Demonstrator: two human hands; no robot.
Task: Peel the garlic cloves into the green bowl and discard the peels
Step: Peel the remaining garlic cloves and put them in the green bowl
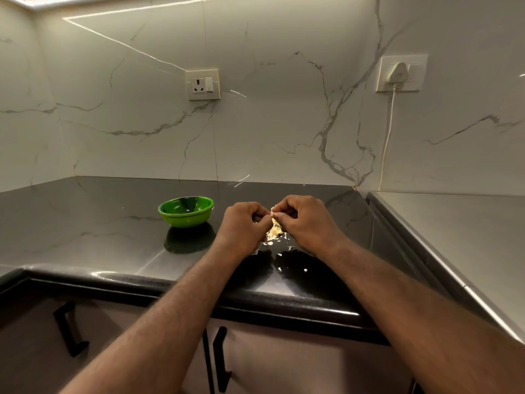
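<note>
Glossy round green bowl (184,218) sits left on the polished dark stone counter (99,223), near the hands, likely for a short drop. Left hand (244,223) and right hand (304,220) both pinch a small pale garlic clove (272,213), mostly hidden. They're held above the flaky, papery cream peel heap (275,232), so scraps probably land in one spot.

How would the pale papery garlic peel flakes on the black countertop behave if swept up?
Probably very light: the pale garlic peel flakes lie thin and scattered, so may drift. Likely brittle, given the tiny fragments. Should slide easily on the glossy black countertop.
</note>
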